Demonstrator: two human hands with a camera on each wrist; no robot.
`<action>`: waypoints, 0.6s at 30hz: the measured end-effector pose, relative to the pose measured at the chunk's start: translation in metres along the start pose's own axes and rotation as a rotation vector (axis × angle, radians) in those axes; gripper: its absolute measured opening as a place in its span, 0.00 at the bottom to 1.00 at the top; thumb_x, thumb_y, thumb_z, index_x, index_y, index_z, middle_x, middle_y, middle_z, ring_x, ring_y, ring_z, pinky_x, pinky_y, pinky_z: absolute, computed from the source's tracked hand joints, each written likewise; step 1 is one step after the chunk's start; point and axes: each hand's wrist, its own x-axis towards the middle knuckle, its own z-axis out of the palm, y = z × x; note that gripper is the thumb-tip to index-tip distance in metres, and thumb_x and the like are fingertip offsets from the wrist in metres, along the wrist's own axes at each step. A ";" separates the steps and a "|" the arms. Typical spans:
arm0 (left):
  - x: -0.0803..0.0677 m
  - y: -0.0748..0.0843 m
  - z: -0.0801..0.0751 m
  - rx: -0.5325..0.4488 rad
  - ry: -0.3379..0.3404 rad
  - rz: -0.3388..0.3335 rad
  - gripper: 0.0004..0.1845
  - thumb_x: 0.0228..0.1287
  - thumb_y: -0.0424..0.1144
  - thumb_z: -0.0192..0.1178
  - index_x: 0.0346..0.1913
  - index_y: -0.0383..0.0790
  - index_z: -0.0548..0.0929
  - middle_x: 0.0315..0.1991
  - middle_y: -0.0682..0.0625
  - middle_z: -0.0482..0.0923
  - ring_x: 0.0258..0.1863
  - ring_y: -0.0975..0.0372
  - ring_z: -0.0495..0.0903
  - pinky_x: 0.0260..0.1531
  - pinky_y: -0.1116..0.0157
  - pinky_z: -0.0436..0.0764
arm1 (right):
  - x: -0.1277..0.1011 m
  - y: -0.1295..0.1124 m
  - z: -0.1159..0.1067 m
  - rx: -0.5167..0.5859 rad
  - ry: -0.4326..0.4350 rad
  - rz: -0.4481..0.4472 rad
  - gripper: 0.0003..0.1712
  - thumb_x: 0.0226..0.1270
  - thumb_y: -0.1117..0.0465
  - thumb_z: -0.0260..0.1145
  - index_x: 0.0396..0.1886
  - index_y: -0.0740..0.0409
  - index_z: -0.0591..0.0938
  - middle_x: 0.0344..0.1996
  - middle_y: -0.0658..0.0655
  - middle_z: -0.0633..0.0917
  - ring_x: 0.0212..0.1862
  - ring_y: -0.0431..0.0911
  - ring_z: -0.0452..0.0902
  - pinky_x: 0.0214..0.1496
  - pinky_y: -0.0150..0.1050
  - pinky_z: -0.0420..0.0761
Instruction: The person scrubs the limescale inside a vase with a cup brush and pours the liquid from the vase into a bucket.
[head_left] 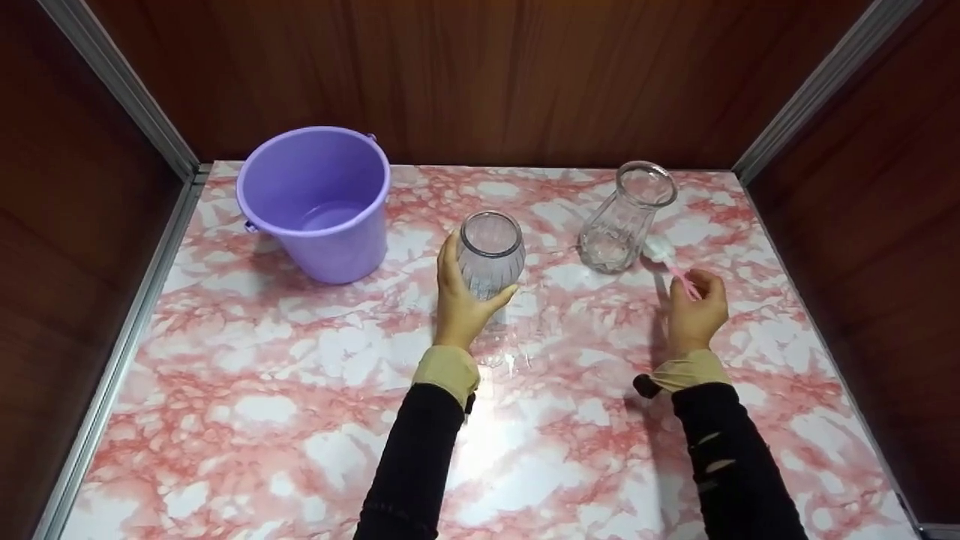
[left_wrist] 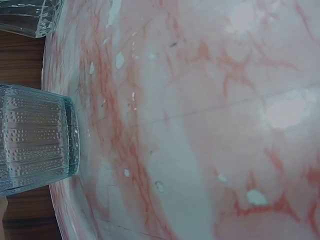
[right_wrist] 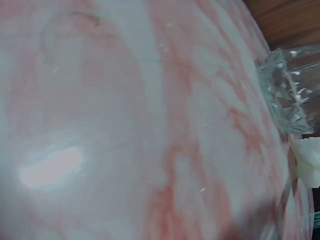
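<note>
My left hand [head_left: 463,304] curls round a ribbed clear glass jar [head_left: 491,259], thumb on its near side and fingers along its left. Its mouth faces up; whether its base touches the tabletop I cannot tell. In the left wrist view the jar's textured wall and base [left_wrist: 37,140] show at the left edge. On the right, my right hand [head_left: 697,315] pinches the pink handle [head_left: 681,279] of a brush with a white sponge head [head_left: 658,249]. That head is close to a taller glass vase [head_left: 619,229] with a flared rim. The right wrist view shows only part of the white head [right_wrist: 307,160].
A purple bucket [head_left: 352,244] stands at the back left, open at the top. Water drops [head_left: 510,356] wet the red-and-white marbled tabletop [head_left: 315,420] in front of the jar. Brown wood-grain panels [head_left: 480,82] with metal corner strips enclose the back and sides.
</note>
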 end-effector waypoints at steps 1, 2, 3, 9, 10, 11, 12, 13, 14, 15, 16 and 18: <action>0.000 0.000 0.000 0.000 0.000 0.001 0.63 0.45 0.47 0.83 0.78 0.40 0.51 0.76 0.37 0.55 0.75 0.47 0.58 0.73 0.50 0.65 | 0.001 -0.002 0.000 0.033 0.011 0.020 0.15 0.62 0.74 0.68 0.48 0.76 0.82 0.38 0.55 0.85 0.37 0.35 0.75 0.44 0.25 0.76; 0.000 -0.001 0.000 0.000 0.000 0.002 0.63 0.45 0.47 0.83 0.78 0.40 0.50 0.76 0.37 0.54 0.75 0.47 0.58 0.73 0.50 0.65 | 0.002 -0.004 0.001 0.068 0.022 0.038 0.14 0.62 0.73 0.69 0.48 0.76 0.83 0.36 0.52 0.85 0.36 0.34 0.76 0.41 0.24 0.77; 0.000 -0.001 0.000 -0.002 -0.002 0.001 0.63 0.45 0.47 0.83 0.78 0.41 0.50 0.76 0.37 0.54 0.75 0.48 0.57 0.73 0.50 0.64 | 0.004 -0.006 0.002 0.113 0.032 0.059 0.14 0.62 0.73 0.70 0.47 0.76 0.84 0.33 0.49 0.85 0.34 0.34 0.76 0.39 0.24 0.77; -0.001 -0.001 -0.001 0.003 -0.011 -0.015 0.63 0.46 0.47 0.82 0.79 0.41 0.50 0.76 0.37 0.53 0.76 0.48 0.56 0.73 0.50 0.63 | 0.013 -0.021 0.008 0.417 0.077 0.131 0.09 0.71 0.70 0.65 0.45 0.71 0.86 0.31 0.54 0.84 0.31 0.40 0.82 0.43 0.28 0.84; -0.001 -0.001 -0.001 0.004 -0.009 -0.014 0.63 0.46 0.47 0.82 0.79 0.41 0.50 0.76 0.37 0.54 0.76 0.48 0.56 0.73 0.50 0.63 | 0.014 -0.024 0.009 0.412 0.081 0.119 0.09 0.73 0.68 0.62 0.45 0.69 0.85 0.33 0.55 0.84 0.32 0.40 0.83 0.44 0.29 0.85; -0.001 -0.001 -0.001 0.005 -0.007 -0.012 0.63 0.46 0.47 0.83 0.79 0.41 0.50 0.76 0.37 0.54 0.76 0.48 0.56 0.73 0.50 0.63 | 0.015 -0.027 0.009 0.375 0.084 0.108 0.10 0.76 0.66 0.60 0.44 0.68 0.84 0.34 0.56 0.83 0.31 0.40 0.82 0.44 0.29 0.85; -0.001 -0.001 -0.001 0.006 -0.004 -0.009 0.63 0.46 0.47 0.83 0.78 0.41 0.50 0.76 0.37 0.54 0.76 0.48 0.57 0.73 0.50 0.64 | 0.015 -0.030 0.009 0.333 0.086 0.101 0.12 0.79 0.63 0.57 0.44 0.66 0.84 0.35 0.56 0.83 0.31 0.40 0.81 0.43 0.29 0.84; -0.001 -0.001 -0.001 0.006 -0.003 -0.005 0.63 0.46 0.47 0.83 0.78 0.41 0.50 0.76 0.37 0.55 0.75 0.48 0.57 0.73 0.50 0.64 | 0.016 -0.032 0.009 0.288 0.092 0.089 0.14 0.80 0.61 0.54 0.43 0.65 0.83 0.36 0.54 0.83 0.31 0.40 0.80 0.42 0.29 0.83; 0.000 -0.001 -0.001 0.006 -0.002 -0.001 0.63 0.45 0.48 0.83 0.78 0.41 0.50 0.76 0.37 0.55 0.75 0.48 0.57 0.73 0.50 0.64 | 0.017 -0.034 0.009 0.252 0.097 0.083 0.15 0.82 0.60 0.51 0.42 0.63 0.82 0.37 0.53 0.83 0.31 0.39 0.78 0.42 0.29 0.81; 0.000 -0.002 -0.001 0.007 0.000 0.002 0.63 0.45 0.48 0.83 0.78 0.41 0.50 0.76 0.37 0.55 0.75 0.48 0.57 0.73 0.50 0.64 | 0.018 -0.036 0.009 0.225 0.106 0.074 0.17 0.83 0.59 0.48 0.40 0.61 0.82 0.37 0.51 0.82 0.31 0.40 0.76 0.42 0.30 0.80; 0.000 -0.001 -0.001 0.008 0.001 0.006 0.63 0.45 0.48 0.83 0.78 0.41 0.50 0.76 0.37 0.55 0.75 0.48 0.58 0.73 0.50 0.64 | 0.018 -0.039 0.009 0.204 0.114 0.066 0.18 0.84 0.59 0.46 0.39 0.59 0.81 0.36 0.50 0.82 0.31 0.40 0.75 0.41 0.31 0.77; 0.000 -0.002 -0.001 0.009 0.002 0.011 0.64 0.45 0.48 0.83 0.79 0.41 0.50 0.76 0.37 0.55 0.75 0.48 0.58 0.73 0.50 0.64 | 0.020 -0.043 0.009 0.197 0.126 0.047 0.20 0.85 0.60 0.43 0.35 0.57 0.79 0.33 0.48 0.80 0.30 0.39 0.69 0.39 0.31 0.72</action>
